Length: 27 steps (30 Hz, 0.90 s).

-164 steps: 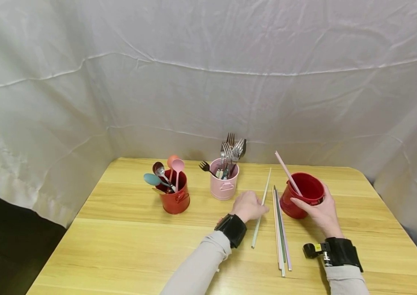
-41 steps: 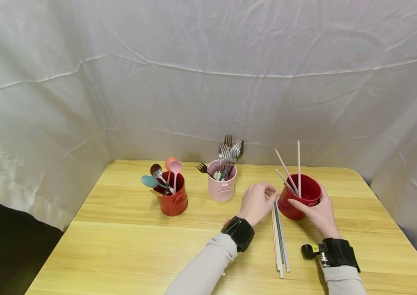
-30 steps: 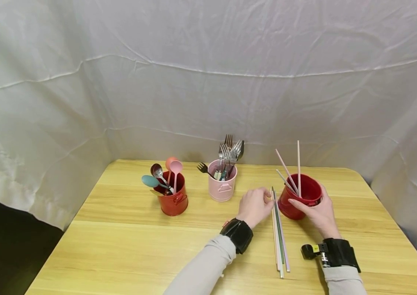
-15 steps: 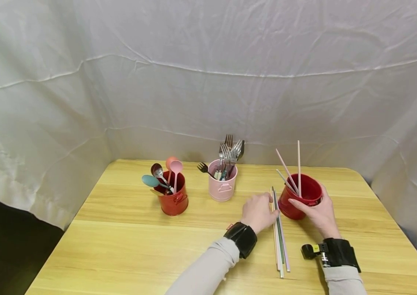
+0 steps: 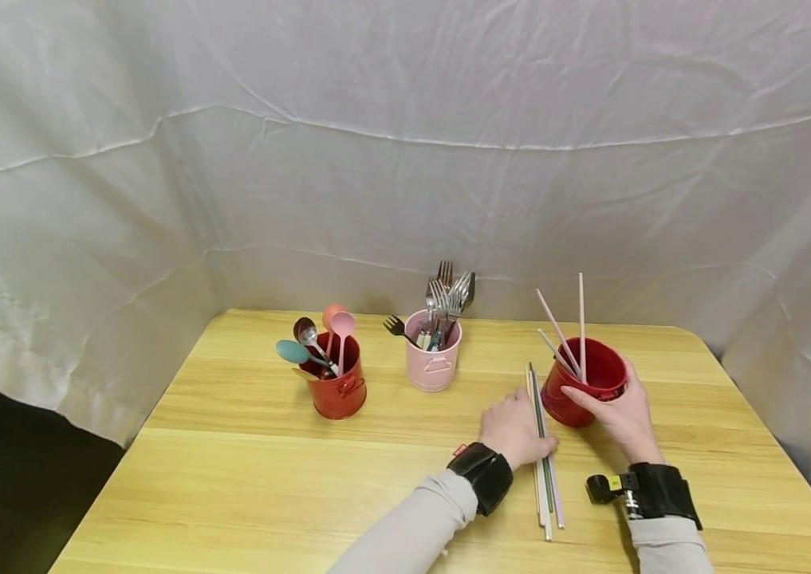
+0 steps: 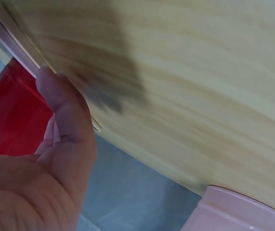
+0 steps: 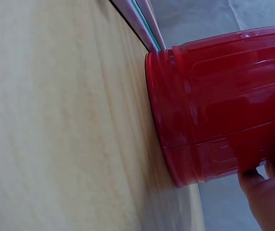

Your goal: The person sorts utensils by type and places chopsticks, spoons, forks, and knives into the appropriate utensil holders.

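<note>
Glossy red bucket (image 7: 219,106), smooth wooden table (image 5: 233,486)

The chopstick pail (image 5: 567,407) and the spoon pail (image 5: 336,401) are both glossy red, the fork pail (image 5: 430,372) pale pink. The loose chopsticks (image 5: 547,494) show peach, white, green and lilac; among the spoons (image 5: 343,323) are teal, orange and pink, among the forks (image 5: 445,273) silver, copper and black. Streaked yellow-tan grain patterns the surface (image 5: 247,478); the wristbands (image 5: 484,480) are black, the sleeves (image 5: 408,530) pale grey.

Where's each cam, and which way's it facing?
Head: worn on head, faces forward and down at table; left hand, right hand and sleeves show.
Left wrist: worn there, faces chopsticks and table; part of left hand shows.
Right wrist: worn there, faces held red bucket; right hand partly shows.
Head and left wrist share the pink bucket.
</note>
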### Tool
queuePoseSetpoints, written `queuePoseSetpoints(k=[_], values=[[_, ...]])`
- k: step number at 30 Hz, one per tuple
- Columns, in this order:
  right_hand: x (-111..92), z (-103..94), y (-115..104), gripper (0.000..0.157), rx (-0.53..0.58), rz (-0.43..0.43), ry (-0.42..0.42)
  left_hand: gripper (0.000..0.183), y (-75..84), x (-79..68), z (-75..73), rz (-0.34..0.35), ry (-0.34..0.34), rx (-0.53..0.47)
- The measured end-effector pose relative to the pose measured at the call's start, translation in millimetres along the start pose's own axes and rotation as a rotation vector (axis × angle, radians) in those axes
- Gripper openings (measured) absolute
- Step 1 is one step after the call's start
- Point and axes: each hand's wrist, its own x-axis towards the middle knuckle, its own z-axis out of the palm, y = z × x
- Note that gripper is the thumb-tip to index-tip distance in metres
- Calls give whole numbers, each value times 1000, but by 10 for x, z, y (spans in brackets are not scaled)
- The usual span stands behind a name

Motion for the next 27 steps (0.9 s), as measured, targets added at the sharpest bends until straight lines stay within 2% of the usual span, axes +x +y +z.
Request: queuePoseSetpoints(k=[8, 16, 21, 27], values=[[8, 1, -3, 91, 2, 9, -1, 66, 61, 0, 103, -23, -24, 73], [10, 10, 13, 91, 13, 1, 9, 60, 51, 25, 110, -25, -52, 46], [10, 11, 25, 91, 15, 4, 11, 53, -14, 27, 65, -32, -53, 14], [19, 4, 28, 91, 6, 17, 11, 42, -180, 60, -19, -44, -47, -34]])
